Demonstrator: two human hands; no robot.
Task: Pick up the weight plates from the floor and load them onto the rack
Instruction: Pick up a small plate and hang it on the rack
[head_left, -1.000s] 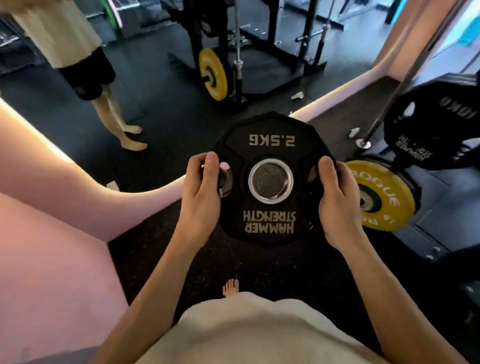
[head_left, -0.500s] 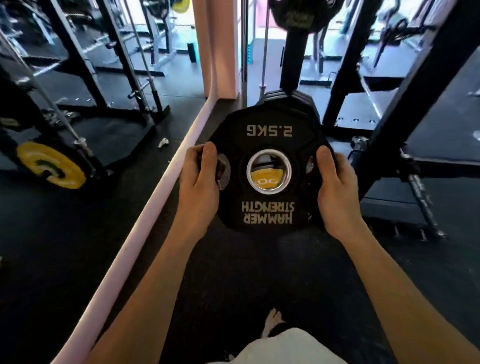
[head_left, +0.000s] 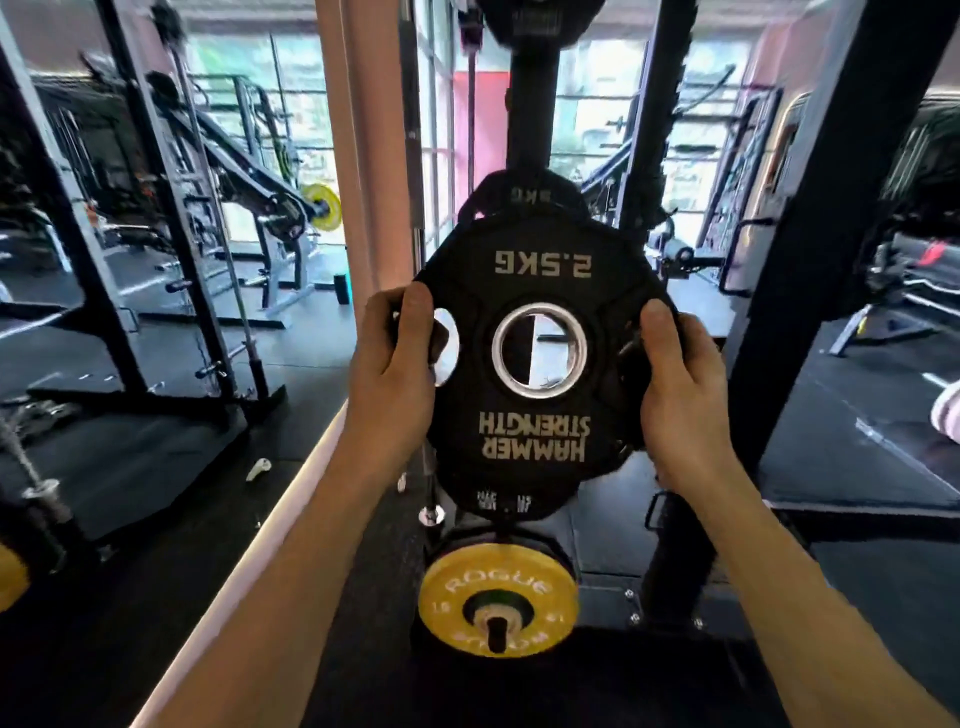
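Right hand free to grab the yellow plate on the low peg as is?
Probably not: the right hand grips the black plate, as does the left hand. The yellow plate sits well below, unobstructed otherwise.

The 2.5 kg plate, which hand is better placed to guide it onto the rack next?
Neither clearly: the left hand and right hand grip opposite edges of the plate at about the same height. The rack stands straight ahead behind it, so probably both hands together.

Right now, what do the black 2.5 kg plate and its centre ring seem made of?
2.5 kg plate: probably rubber or urethane coating, matte black with printed pale lettering. Centre ring: likely steel, bright silvery and reflective.
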